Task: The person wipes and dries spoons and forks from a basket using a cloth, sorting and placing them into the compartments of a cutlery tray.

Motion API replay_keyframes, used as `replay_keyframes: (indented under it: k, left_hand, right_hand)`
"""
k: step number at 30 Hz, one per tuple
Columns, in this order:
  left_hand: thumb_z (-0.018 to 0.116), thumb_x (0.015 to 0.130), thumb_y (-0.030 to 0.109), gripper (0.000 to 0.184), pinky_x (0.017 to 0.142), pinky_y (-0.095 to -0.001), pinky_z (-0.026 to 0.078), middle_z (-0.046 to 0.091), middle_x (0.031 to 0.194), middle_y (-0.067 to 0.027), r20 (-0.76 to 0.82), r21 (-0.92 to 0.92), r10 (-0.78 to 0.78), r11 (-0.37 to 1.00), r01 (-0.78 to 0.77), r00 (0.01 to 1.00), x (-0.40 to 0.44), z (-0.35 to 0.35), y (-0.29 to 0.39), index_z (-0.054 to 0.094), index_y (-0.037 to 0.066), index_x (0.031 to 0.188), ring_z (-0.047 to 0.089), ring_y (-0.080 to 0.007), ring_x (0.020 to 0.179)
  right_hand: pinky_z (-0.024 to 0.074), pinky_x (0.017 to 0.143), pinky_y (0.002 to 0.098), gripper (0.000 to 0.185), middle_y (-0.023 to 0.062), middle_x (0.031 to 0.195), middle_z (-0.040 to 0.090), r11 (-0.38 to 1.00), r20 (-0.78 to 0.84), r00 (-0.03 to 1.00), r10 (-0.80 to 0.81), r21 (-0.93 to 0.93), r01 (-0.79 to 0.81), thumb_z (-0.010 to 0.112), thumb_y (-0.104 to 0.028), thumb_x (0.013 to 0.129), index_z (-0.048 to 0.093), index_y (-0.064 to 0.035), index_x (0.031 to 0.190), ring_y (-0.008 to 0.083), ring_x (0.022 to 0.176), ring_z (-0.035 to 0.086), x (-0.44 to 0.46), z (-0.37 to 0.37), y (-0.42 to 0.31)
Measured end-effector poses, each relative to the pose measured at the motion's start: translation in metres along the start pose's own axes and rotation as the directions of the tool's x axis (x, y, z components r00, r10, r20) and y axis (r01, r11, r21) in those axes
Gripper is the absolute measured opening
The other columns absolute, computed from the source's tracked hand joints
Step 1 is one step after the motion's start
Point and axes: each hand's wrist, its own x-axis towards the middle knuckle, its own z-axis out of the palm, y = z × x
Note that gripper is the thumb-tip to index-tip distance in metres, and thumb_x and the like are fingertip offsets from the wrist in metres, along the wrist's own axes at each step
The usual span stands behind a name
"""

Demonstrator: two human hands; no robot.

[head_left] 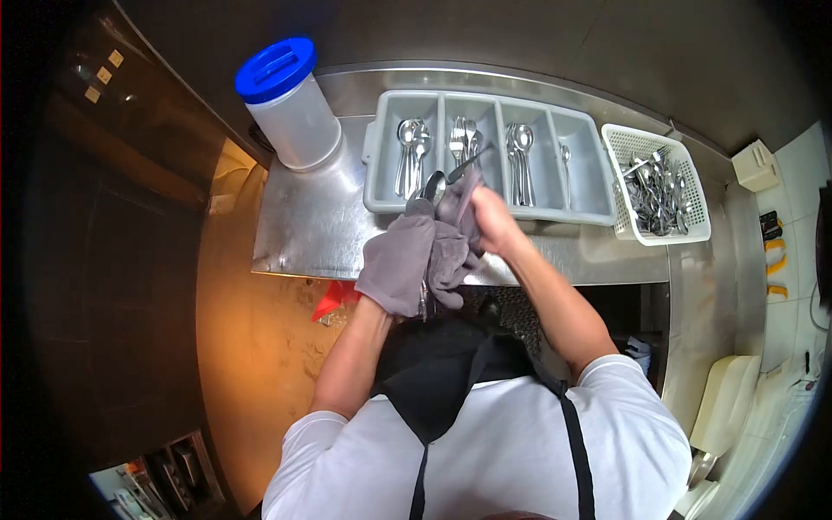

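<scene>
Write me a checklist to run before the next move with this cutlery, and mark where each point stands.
1. Left hand has hold of the spoons: ok; heads stick out past the grey cloth covering that hand.
2. Right hand has hold of the cloth: ok; its fingers are closed on it.
3. Grey tray rests on the metal counter: ok.
4. Cutlery in the white basket is sorted: not ok; it lies jumbled.
5. Held spoons are fully dry: cannot tell.
6. Blue lid is on the translucent container: ok.
</scene>
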Motion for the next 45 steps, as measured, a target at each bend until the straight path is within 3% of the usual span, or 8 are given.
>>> replay_keyframes:
  k: [3, 6, 9, 12, 19, 34, 43, 45]
  left_hand:
    - [0.053, 0.094, 0.025, 0.024, 0.065, -0.0286, 0.05, 0.066, 0.088, -0.0084, 0.039, -0.093, 0.073, 0.993, -0.069, 0.997, 0.004, 0.001, -0.004, 0.065, 0.005, 0.091, 0.065, -0.017, 0.078]
    - [0.057, 0.092, 0.021, 0.021, 0.057, -0.0267, 0.049, 0.065, 0.079, -0.0053, 0.245, 0.856, 0.445, 0.318, -0.408, 0.861, -0.018, 0.002, 0.018, 0.067, 0.004, 0.091, 0.064, -0.0143, 0.068]
    - [0.055, 0.092, 0.026, 0.024, 0.059, -0.0315, 0.05, 0.064, 0.073, -0.0068, -0.069, 0.83, 0.203, 0.555, -0.057, 0.977, -0.029, 0.013, 0.023, 0.067, 0.006, 0.088, 0.063, -0.0189, 0.064]
    - [0.053, 0.09, 0.028, 0.024, 0.06, -0.036, 0.048, 0.062, 0.071, -0.0085, -0.018, 0.766, 0.277, 0.621, -0.165, 0.961, 0.006, -0.032, -0.051, 0.063, 0.007, 0.084, 0.062, -0.0248, 0.065]
    - [0.05, 0.088, 0.016, 0.017, 0.067, -0.0396, 0.049, 0.062, 0.081, -0.0151, 0.153, 0.971, 0.318, -0.224, -0.082, 0.936, -0.026, -0.019, 0.006, 0.06, 0.003, 0.088, 0.062, -0.0327, 0.077]
    - [0.06, 0.073, 0.015, 0.013, 0.059, -0.042, 0.043, 0.054, 0.071, -0.0147, 0.024, 0.861, 0.722, 0.337, -0.381, 0.692, -0.084, -0.068, -0.069, 0.054, 0.004, 0.074, 0.055, -0.0359, 0.071]
    - [0.07, 0.064, 0.022, 0.023, 0.068, -0.0392, 0.049, 0.063, 0.079, -0.0141, 0.265, 0.944, 0.909, -0.176, -0.28, 0.323, -0.043, -0.095, 0.007, 0.065, 0.005, 0.079, 0.06, -0.0319, 0.077]
    - [0.066, 0.07, 0.02, 0.025, 0.073, -0.0375, 0.051, 0.066, 0.089, -0.0134, 0.253, 0.949, 0.833, -0.115, -0.293, 0.491, -0.051, -0.074, 0.018, 0.067, 0.004, 0.089, 0.063, -0.0292, 0.083]
  right_hand:
    - [0.0475, 0.079, 0.0305, 0.017, 0.0042, 0.092, 0.064, 0.863, 0.091, 0.953, -0.288, -0.406, 0.3, 0.064, -0.014, 0.087, 0.059, -0.0031, 0.099, 0.0127, 0.085, 0.059, -0.006, 0.009, 0.012]
    - [0.0478, 0.075, 0.0286, 0.011, 0.004, 0.087, 0.065, 0.821, -0.045, 0.927, -0.373, -0.481, 0.307, 0.064, -0.009, 0.085, 0.062, -0.0007, 0.091, 0.0125, 0.081, 0.059, 0.011, 0.006, -0.01]
    - [0.0476, 0.071, 0.0277, 0.011, 0.0055, 0.085, 0.064, 0.789, -0.218, 0.82, -0.529, -0.483, 0.38, 0.061, -0.009, 0.085, 0.062, 0.0008, 0.09, 0.0134, 0.077, 0.058, 0.024, -0.001, -0.026]
    - [0.046, 0.072, 0.0288, 0.017, 0.0057, 0.087, 0.062, 0.907, -0.226, 0.924, -0.309, -0.363, 0.214, 0.059, -0.014, 0.089, 0.061, -0.0001, 0.097, 0.0136, 0.08, 0.056, 0.014, 0.024, -0.004]
    - [0.0476, 0.079, 0.0311, 0.037, 0.0087, 0.096, 0.064, 0.968, -0.104, 0.991, 0.084, -0.227, -0.106, 0.045, -0.032, 0.099, 0.058, 0.0018, 0.106, 0.0171, 0.087, 0.059, 0.033, 0.05, 0.015]
    - [0.0386, 0.104, 0.0467, 0.054, 0.0113, 0.13, 0.053, 0.816, -0.09, 0.915, -0.394, 0.423, 0.393, 0.044, -0.048, 0.092, 0.05, -0.0085, 0.128, 0.0296, 0.12, 0.051, -0.061, -0.063, -0.046]
    - [0.0378, 0.106, 0.0448, 0.063, 0.0095, 0.133, 0.051, 0.809, -0.059, 0.936, -0.348, 0.486, 0.332, 0.054, -0.055, 0.086, 0.049, -0.0119, 0.132, 0.0257, 0.127, 0.044, -0.071, -0.122, -0.025]
    - [0.0381, 0.106, 0.0451, 0.064, 0.0099, 0.133, 0.051, 0.826, -0.244, 0.922, -0.3, 0.417, 0.379, 0.056, -0.052, 0.087, 0.046, -0.0111, 0.134, 0.0258, 0.127, 0.044, -0.045, -0.127, -0.024]
